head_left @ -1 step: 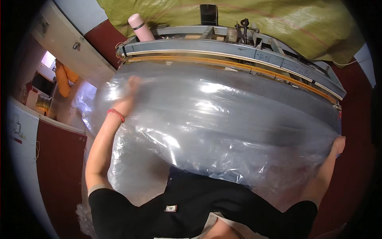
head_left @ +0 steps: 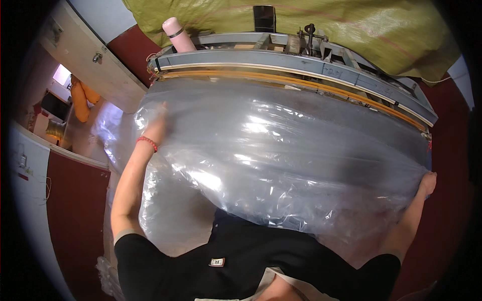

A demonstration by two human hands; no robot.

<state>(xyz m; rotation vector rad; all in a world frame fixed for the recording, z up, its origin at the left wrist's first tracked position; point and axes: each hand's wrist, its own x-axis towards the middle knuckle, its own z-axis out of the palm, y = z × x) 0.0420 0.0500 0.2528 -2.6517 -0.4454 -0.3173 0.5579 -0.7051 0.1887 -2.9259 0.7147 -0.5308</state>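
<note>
A wide sheet of clear plastic film (head_left: 281, 170), wrinkled and shiny, is spread over the grey work surface and hangs toward my body. Near the left end of the sheet, my left hand (head_left: 158, 125) rests on or just over the film, fingers stretched toward the far side and blurred by motion. A red bead bracelet (head_left: 148, 143) circles that wrist. At the right end, my right hand (head_left: 428, 184) is closed on the film's edge, and folds run from it across the sheet.
Behind the film runs a long metal frame (head_left: 241, 61) with orange strips (head_left: 251, 76) and a dark clamp (head_left: 310, 37). A pink bottle (head_left: 179, 35) and a phone (head_left: 264, 19) stand at the back, before a yellow-green woven sheet (head_left: 351, 25). At left, a door (head_left: 95, 55) stands open.
My left hand has shifted slightly toward me, and the film under it has settled flatter, its glints moving. The right hand keeps its place at the film's edge.
</note>
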